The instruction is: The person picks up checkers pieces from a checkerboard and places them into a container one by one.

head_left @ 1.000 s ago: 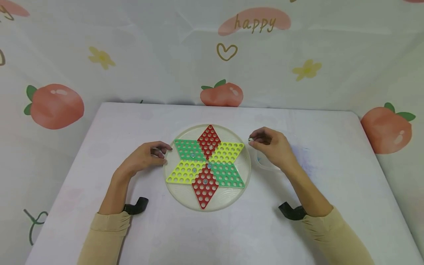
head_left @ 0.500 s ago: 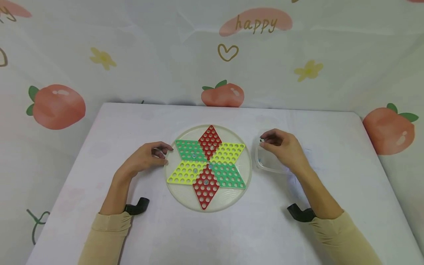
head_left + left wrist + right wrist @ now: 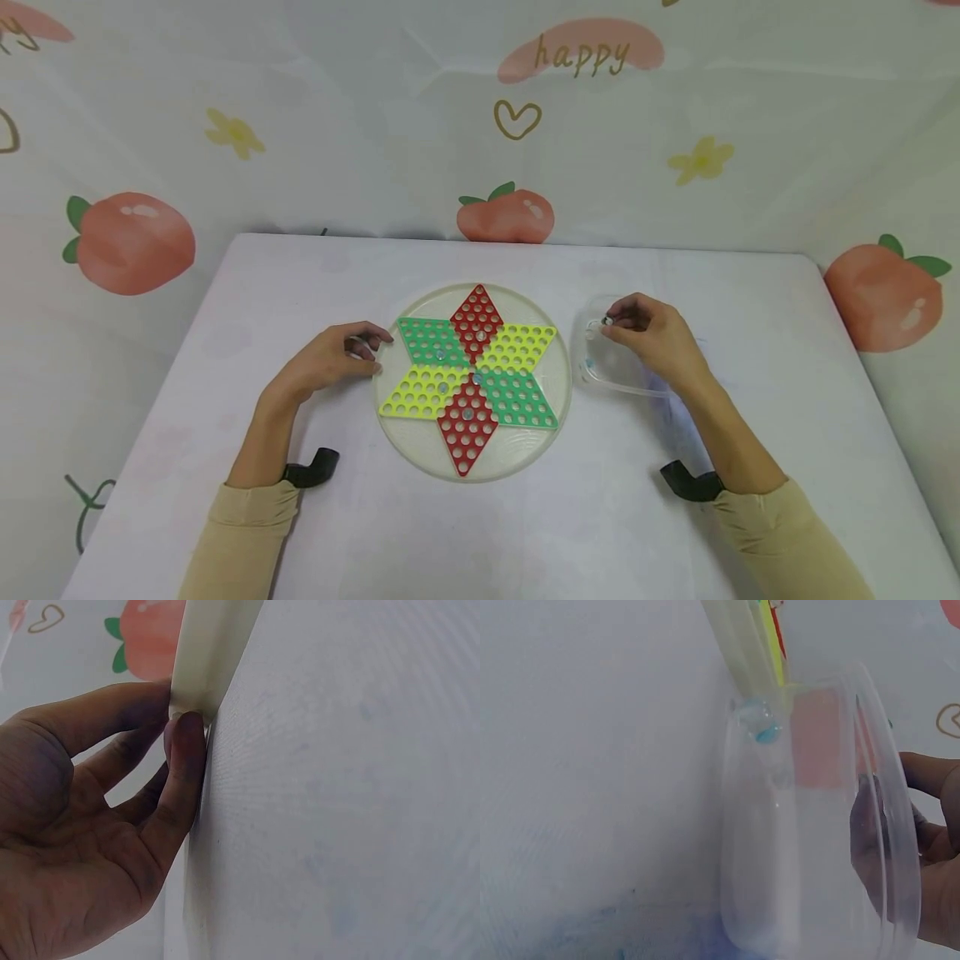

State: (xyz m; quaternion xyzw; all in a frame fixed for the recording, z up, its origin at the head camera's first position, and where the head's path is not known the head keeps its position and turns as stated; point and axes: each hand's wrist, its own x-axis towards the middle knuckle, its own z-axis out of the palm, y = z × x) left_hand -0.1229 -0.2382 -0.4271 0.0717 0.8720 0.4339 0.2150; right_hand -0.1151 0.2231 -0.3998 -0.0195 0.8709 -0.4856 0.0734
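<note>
One small glass marble, pinched in the right hand, has travelled from the round star-patterned marble board to over the clear plastic tub at three o'clock. The left hand still steadies the board's nine o'clock rim, grip loosely curled.

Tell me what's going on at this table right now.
A person sits at a white table with a round Chinese checkers board in front of them. Their left hand rests against the board's left edge, fingertips touching its rim. Their right hand pinches a small marble over a clear plastic container just right of the board. One marble already lies in the container, and a few marbles sit in holes on the board's coloured star.
</note>
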